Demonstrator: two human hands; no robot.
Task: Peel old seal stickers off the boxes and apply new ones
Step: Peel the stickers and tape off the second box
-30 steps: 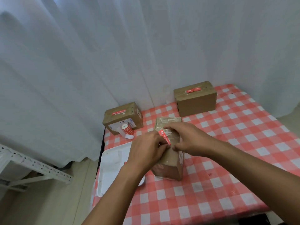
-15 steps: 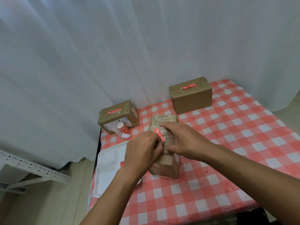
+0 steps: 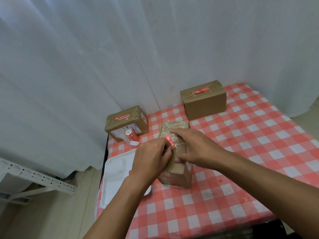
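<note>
The red seal sticker [image 3: 170, 141] lies on top of the near cardboard box [image 3: 176, 163], which stands on the checked tablecloth [image 3: 224, 187] in the middle of the table. The left hand [image 3: 151, 161] has its fingers curled at the sticker's near end and appears to pinch it; the fingertips themselves are hidden behind the knuckles. The right hand [image 3: 196, 147] lies over the top of the same box just beside the sticker, fingers spread and fairly straight, the thumb against the box's upper side. Left of the box, partly under the left forearm, a white tray [image 3: 115, 175] sits at the table's edge. Farther back on the left, a sticker roll [image 3: 132, 136] with a loose white tail lies against the front of a second box [image 3: 126, 122], which bears a red sticker on its lid. At the far right stands a third box [image 3: 204, 100], also with a red sticker on top. A white curtain [image 3: 120, 49] hangs behind the table.
</note>
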